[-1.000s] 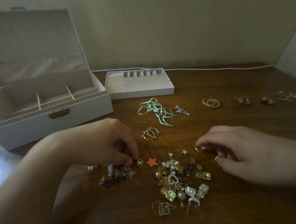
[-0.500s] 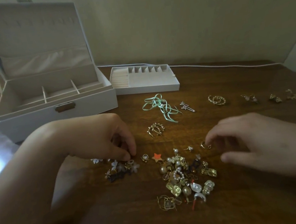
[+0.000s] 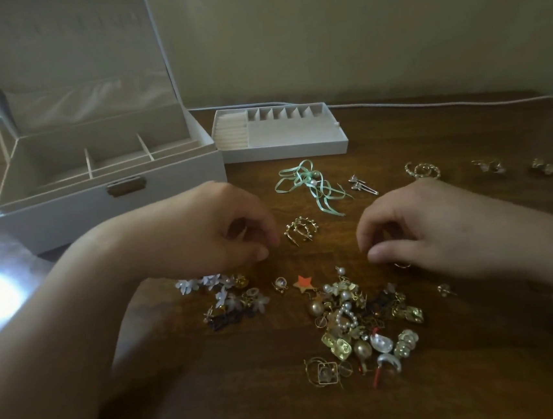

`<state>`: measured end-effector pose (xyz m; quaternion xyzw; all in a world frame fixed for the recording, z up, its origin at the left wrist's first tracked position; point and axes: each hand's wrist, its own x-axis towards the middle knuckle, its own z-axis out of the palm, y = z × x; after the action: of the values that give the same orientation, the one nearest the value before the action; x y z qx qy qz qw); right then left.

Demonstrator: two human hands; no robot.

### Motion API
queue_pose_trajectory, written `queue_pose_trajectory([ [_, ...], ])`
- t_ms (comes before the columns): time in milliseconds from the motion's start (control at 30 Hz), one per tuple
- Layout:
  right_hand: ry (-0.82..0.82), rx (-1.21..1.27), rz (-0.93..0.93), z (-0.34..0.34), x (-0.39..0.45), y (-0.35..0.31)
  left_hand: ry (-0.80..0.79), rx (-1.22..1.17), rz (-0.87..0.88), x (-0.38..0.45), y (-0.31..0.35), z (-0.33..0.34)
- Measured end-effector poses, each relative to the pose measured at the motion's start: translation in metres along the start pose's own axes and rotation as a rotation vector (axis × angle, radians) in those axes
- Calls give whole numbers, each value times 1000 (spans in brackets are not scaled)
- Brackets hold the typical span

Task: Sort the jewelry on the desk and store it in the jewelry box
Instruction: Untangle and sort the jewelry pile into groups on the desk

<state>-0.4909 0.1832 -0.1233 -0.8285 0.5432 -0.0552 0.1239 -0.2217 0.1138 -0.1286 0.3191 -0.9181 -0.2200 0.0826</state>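
The white jewelry box (image 3: 65,209) stands open at the back left, its divided compartments bare. Its removable tray (image 3: 283,149) lies to the right of it. A tangled pile of gold and pearl jewelry (image 3: 356,319) sits in the middle of the wooden desk, with a flower-shaped cluster (image 3: 229,298) to its left. My left hand (image 3: 216,228) hovers above that cluster, fingers curled, with nothing showing at the fingertips. My right hand (image 3: 438,224) curls downward above the pile's upper right. A small gold ring (image 3: 402,265) peeks out beneath it, and whether it is held I cannot tell.
Sorted pieces lie in a row behind my hands: mint ribbon earrings (image 3: 309,182), silver studs (image 3: 362,182), twisted gold hoops (image 3: 423,170) and more pairs (image 3: 490,166) toward the right edge. Pearl-edged gold hoops (image 3: 301,230) rest between my hands. A white cable (image 3: 427,105) runs along the wall.
My left hand has lifted off the flower cluster. My right hand has slid left over the small gold ring. The view has tilted down and shifted slightly.
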Motion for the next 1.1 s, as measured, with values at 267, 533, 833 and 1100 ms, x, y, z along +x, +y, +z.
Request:
queue_pose_trajectory([
  [267,184,105,-43,-9,-15,14,-79,-128,163,10,24,22],
  [533,241,47,-77,0,-11,11,-150,-82,218,13,31,33],
  [833,242,88,-70,0,-13,11,-155,-67,95,7,22,19],
  [1100,84,154,-123,8,-13,-3,-175,-93,8,0,16,6],
])
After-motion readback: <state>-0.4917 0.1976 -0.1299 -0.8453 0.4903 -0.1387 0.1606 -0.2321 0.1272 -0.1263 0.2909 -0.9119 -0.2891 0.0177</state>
